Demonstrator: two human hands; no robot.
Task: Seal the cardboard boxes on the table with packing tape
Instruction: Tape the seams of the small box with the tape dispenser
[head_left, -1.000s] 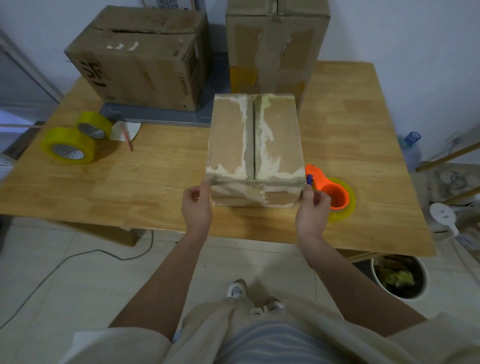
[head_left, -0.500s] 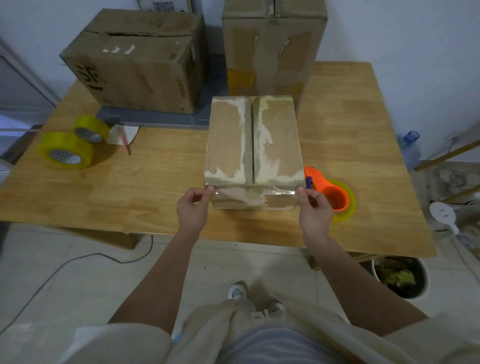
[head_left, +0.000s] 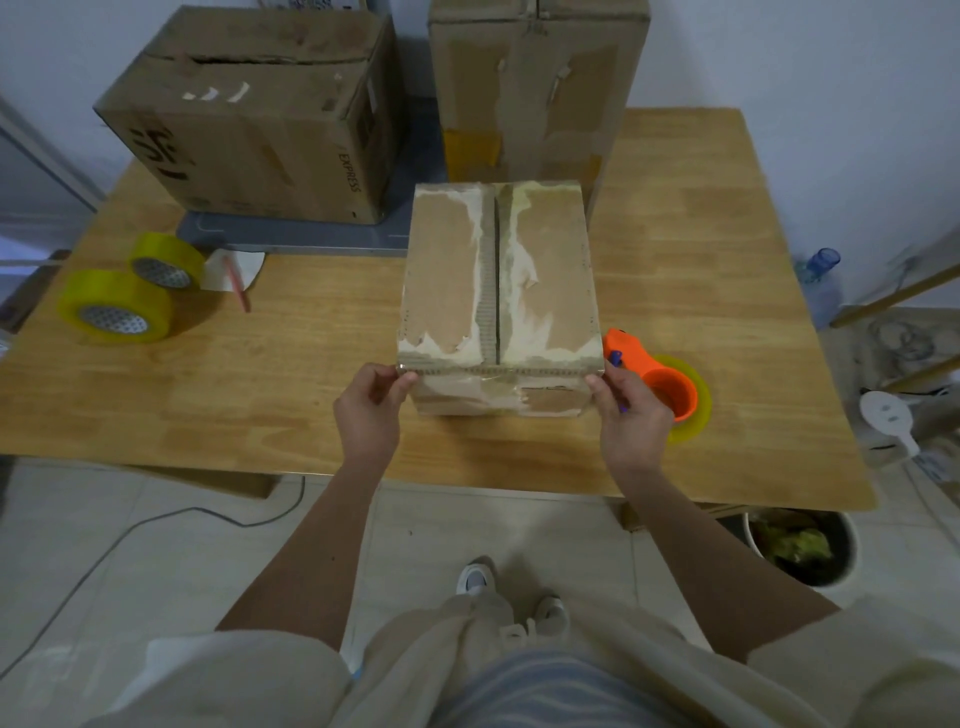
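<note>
Both hands have risen from the box's (head_left: 498, 280) front face to its near top corners; left hand (head_left: 370, 410) and right hand (head_left: 631, 410) pinch a clear tape strip (head_left: 498, 375) (barely visible) stretched along that edge, mid-surface.

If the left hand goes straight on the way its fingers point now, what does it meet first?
Most likely the small box: the left hand points right, toward the box's near left corner, where its fingers pinch what looks like clear tape.

The right hand (head_left: 631, 410) hides part of the tape dispenser (head_left: 660, 379).
</note>
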